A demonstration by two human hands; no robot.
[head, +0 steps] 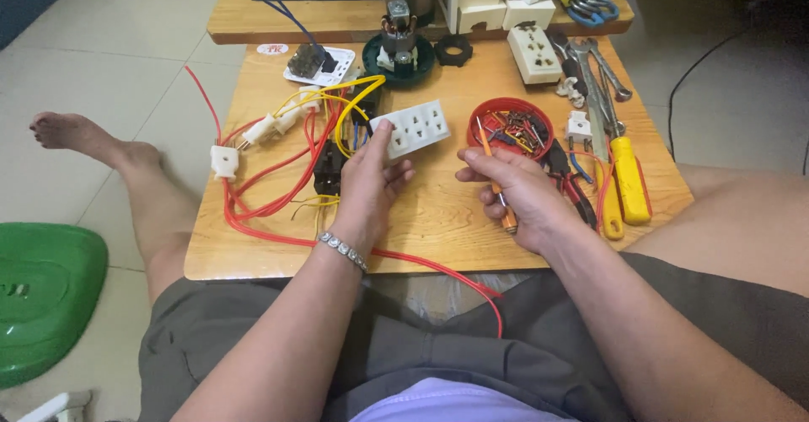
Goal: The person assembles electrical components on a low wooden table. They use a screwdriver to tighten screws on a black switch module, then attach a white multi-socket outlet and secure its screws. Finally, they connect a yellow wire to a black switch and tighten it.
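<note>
The left hand grips a white socket strip, fingers wrapped around its near end, lifting it above the wooden table. The right hand closes around a small orange screwdriver, its tip pointing toward 11 o'clock. At 12 o'clock from the right hand sits a red bowl of screws. At 9 o'clock from the strip lie tangled red and yellow wires. At 3 o'clock from the right hand, yellow-handled tools rest on the table.

Even, soft daylight; sharp focus (slight wide-angle bending at edges)
</note>
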